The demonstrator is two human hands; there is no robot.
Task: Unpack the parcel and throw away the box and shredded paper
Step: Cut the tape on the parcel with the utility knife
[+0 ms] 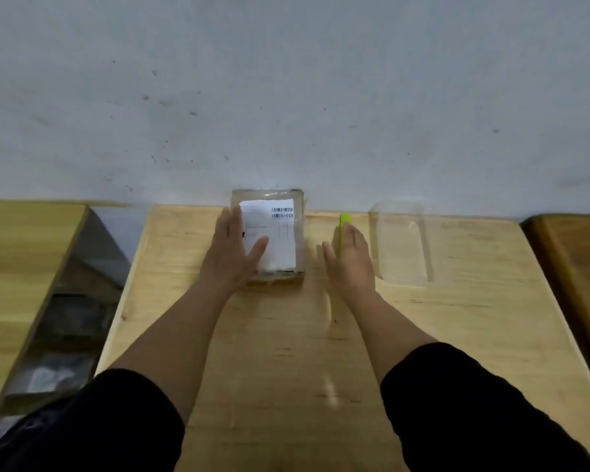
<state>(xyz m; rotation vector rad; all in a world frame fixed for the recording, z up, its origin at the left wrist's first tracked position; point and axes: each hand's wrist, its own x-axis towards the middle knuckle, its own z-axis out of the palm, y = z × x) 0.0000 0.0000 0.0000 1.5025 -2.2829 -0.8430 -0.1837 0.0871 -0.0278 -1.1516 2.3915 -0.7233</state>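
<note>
A small taped cardboard parcel (pixel 280 233) with a white barcode label lies on the wooden table (pixel 286 335), close to the wall. My left hand (pixel 234 248) rests flat on the parcel's left side, fingers spread and thumb on the label. My right hand (pixel 351 257) hovers just right of the parcel, fingers apart, over a yellow-green cutter (pixel 344 226) that lies on the table. Whether the fingers touch the cutter is unclear. The parcel is shut, so its contents are hidden.
A clear plastic container (pixel 402 247) stands right of the cutter. A second wooden table (pixel 21 253) is at the left, across a gap with dark items on the floor. A darker table (pixel 579 253) is at the far right. A grey wall is behind.
</note>
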